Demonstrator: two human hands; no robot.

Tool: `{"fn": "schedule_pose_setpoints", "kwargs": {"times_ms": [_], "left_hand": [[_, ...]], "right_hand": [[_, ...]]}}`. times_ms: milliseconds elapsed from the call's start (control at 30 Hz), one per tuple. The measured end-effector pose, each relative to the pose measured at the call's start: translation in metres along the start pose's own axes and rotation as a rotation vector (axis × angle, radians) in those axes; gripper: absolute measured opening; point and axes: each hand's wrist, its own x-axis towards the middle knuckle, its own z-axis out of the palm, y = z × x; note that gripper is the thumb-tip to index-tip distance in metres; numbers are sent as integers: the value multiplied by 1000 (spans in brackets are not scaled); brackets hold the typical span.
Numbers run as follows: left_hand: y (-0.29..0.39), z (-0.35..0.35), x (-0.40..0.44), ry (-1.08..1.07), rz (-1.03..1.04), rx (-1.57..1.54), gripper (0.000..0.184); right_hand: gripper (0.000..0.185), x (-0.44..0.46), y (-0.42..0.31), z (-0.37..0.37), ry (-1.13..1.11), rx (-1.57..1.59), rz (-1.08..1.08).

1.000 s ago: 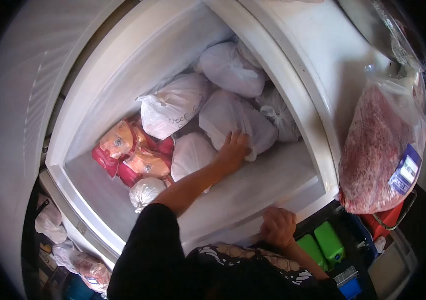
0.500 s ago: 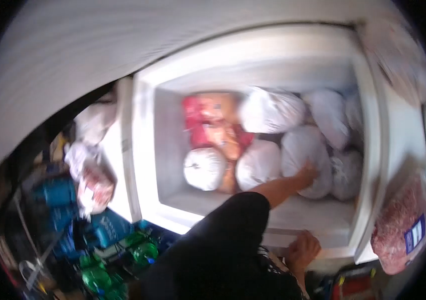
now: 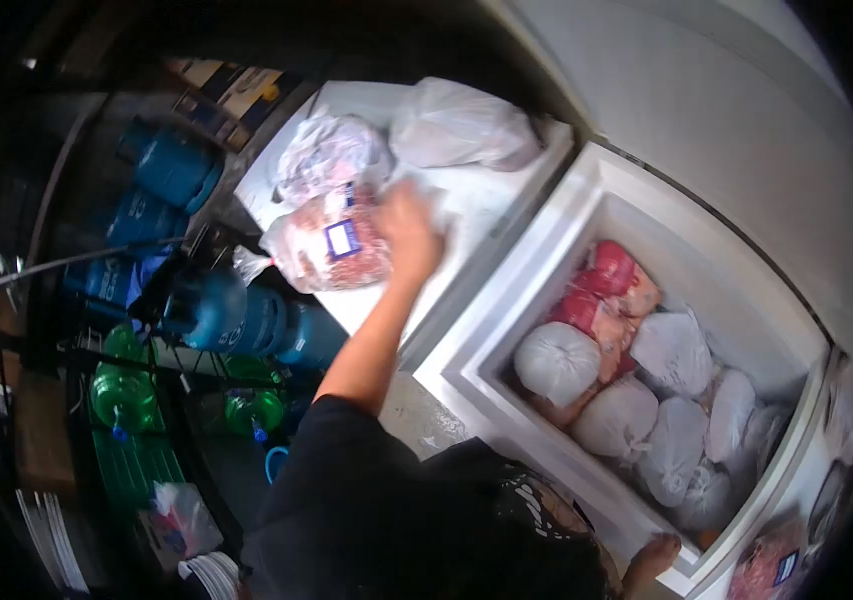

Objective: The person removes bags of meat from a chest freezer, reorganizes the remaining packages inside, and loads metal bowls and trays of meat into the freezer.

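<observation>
My left hand, smeared by motion, is at the right side of a clear bag of ground meat with a blue-and-white label. Its fingers are too blurred to show a grip. That bag lies on a white lid-like surface beside another frosted bag and a white plastic bag. My right hand is closed over the near rim of an open chest freezer. Inside the freezer are several white bags and red-and-orange packages.
Blue gas cylinders and green bottles stand to the left. The raised freezer lid is at the upper right. Another bag of meat lies right of the freezer, below a pale bag.
My left hand has left the white bags inside the freezer and moved left to the ground meat bag. The view has turned left. My right hand stays at the freezer's near rim.
</observation>
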Motion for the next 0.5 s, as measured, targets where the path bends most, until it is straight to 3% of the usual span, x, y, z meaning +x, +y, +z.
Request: {"fn": "schedule_pose_setpoints", "kwargs": {"times_ms": [33, 67, 100, 167, 233, 267, 333, 367, 400, 467, 500], "left_hand": [[-68, -20, 4, -2, -107, 23, 47], [-104, -50, 0, 268, -151, 253, 47], [-135, -75, -5, 332, -416, 353, 46], [-220, -79, -45, 655, -879, 366, 50], [-264, -80, -79, 714, -1409, -590, 61], [-274, -80, -89, 527, -1651, -904, 67], [-306, -63, -101, 298, -1802, -1189, 66], [-319, -55, -103, 166, -1869, -1328, 65], [-324, -52, -98, 7, -1694, -1433, 64], [-385, -6, -120, 41, -1554, -1039, 52], [-405, 8, -124, 44, -1467, -826, 47]], "right_hand": [[14, 0, 0, 0, 5, 8, -4], [13, -2, 13, 7, 28, 14, -68], [13, -2, 17, 10, -5, 22, -51], [13, 0, 18, 10, -70, 31, -7], [15, 5, 18, 13, -88, 0, 39], [16, 9, 19, 17, -107, -58, 78], [15, 6, 21, 21, -109, -149, 129], [13, 9, 24, 22, -147, -194, -2], [11, 6, 27, 20, -190, -238, -128], [10, 8, 11, 16, -180, -154, 127], [10, 6, 6, 13, -160, -146, 155]]}}
